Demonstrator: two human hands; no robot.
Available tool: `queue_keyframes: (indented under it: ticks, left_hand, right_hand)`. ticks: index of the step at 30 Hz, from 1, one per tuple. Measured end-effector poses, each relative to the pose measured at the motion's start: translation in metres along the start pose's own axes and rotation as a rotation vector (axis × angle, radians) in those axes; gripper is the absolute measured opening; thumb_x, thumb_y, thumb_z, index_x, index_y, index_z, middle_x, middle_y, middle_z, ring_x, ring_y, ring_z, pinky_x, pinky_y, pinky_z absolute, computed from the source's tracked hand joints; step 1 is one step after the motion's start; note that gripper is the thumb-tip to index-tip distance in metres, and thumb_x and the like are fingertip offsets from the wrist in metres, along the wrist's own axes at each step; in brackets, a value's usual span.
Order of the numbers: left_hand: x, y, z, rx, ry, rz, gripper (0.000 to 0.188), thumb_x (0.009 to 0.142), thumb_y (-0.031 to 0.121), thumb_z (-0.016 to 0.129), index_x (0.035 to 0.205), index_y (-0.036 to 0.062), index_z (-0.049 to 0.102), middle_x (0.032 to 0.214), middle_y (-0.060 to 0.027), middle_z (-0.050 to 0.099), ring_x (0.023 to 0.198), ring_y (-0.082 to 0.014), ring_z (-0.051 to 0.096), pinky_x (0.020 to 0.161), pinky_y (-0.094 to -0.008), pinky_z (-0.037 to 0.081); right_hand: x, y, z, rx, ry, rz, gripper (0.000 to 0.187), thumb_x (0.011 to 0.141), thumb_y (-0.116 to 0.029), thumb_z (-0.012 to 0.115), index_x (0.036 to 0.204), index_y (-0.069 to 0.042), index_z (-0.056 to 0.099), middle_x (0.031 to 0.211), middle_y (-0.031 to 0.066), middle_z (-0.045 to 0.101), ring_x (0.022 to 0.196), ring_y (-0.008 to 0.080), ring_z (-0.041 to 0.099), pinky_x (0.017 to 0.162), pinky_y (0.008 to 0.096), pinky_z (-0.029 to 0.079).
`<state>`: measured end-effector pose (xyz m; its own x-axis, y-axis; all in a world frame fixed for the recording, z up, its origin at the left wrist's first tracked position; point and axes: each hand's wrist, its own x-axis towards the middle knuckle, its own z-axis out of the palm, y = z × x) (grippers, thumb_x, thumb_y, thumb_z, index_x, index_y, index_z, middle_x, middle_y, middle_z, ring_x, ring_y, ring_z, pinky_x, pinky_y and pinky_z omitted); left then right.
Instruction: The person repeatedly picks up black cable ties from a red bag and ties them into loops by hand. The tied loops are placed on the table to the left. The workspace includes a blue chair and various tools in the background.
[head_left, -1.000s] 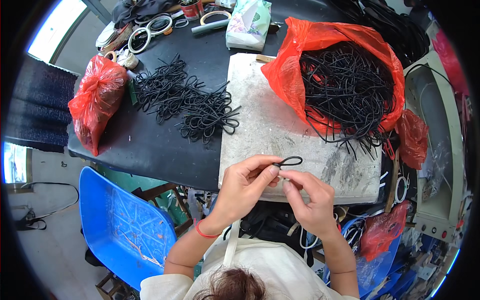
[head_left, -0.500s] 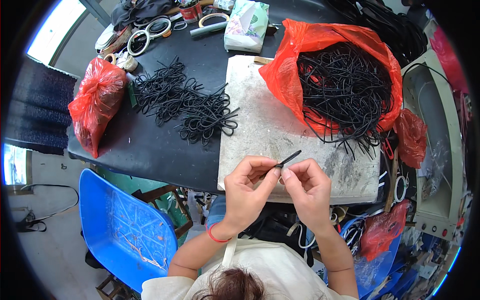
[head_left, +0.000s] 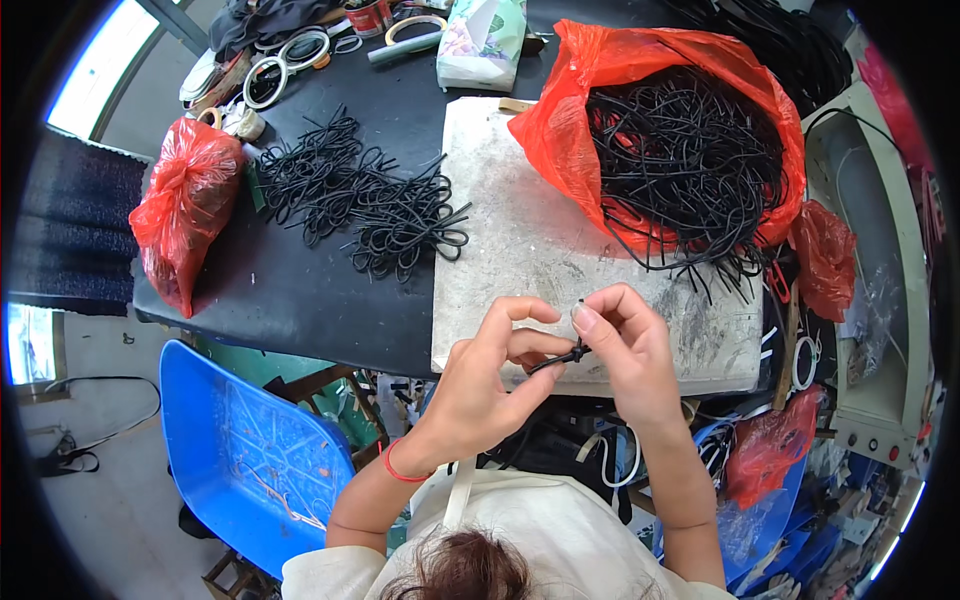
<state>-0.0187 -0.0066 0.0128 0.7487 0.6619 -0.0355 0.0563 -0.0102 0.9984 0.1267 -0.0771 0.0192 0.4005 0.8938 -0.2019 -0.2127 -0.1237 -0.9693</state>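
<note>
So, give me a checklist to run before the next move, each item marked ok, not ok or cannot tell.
1. Black cord in the left hand: ok, held above the pale board.
2. Right hand gripping it too: cannot tell.
3. Knot-like lump in it tight: cannot tell, too small.
4. Red bag open: ok.
5. Bagged cords all inside: not ok, ends spill over the board.
6. Looped cords apart from both hands: ok.

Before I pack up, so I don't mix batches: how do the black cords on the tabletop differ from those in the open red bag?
The tabletop cords are bent into loops, while the bagged cords are a mostly loose tangle. The tabletop cords form a smaller pile; the bagged cords a bigger heap. Both are black.
</note>
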Motion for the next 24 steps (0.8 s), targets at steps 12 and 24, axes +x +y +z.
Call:
queue_keyframes:
  ticks: [12, 24]
  left_hand:
    - [0.000, -0.003, 0.010, -0.174, 0.033, -0.132, 0.017, 0.083, 0.015, 0.065, 0.087, -0.0019, 0.062, 0.074, -0.0048, 0.063, 0.063, -0.0041, 0.055, 0.055, -0.0192, 0.044]
    - [-0.003, 0.006, 0.021, -0.278, -0.006, -0.194, 0.015, 0.088, 0.010, 0.055, 0.096, -0.0011, 0.060, 0.063, 0.0005, 0.056, 0.053, -0.0030, 0.048, 0.048, -0.0188, 0.040]
  right_hand:
    - [-0.009, 0.008, 0.007, -0.029, 0.110, -0.106, 0.017, 0.091, -0.018, 0.054, 0.087, -0.002, 0.051, 0.072, -0.0038, 0.049, 0.064, 0.0015, 0.039, 0.056, 0.0182, 0.034]
    - [-0.007, 0.007, 0.006, -0.118, 0.184, -0.169, 0.023, 0.090, -0.012, 0.053, 0.070, -0.004, 0.046, 0.061, -0.0040, 0.044, 0.054, 0.0012, 0.038, 0.047, 0.0190, 0.032]
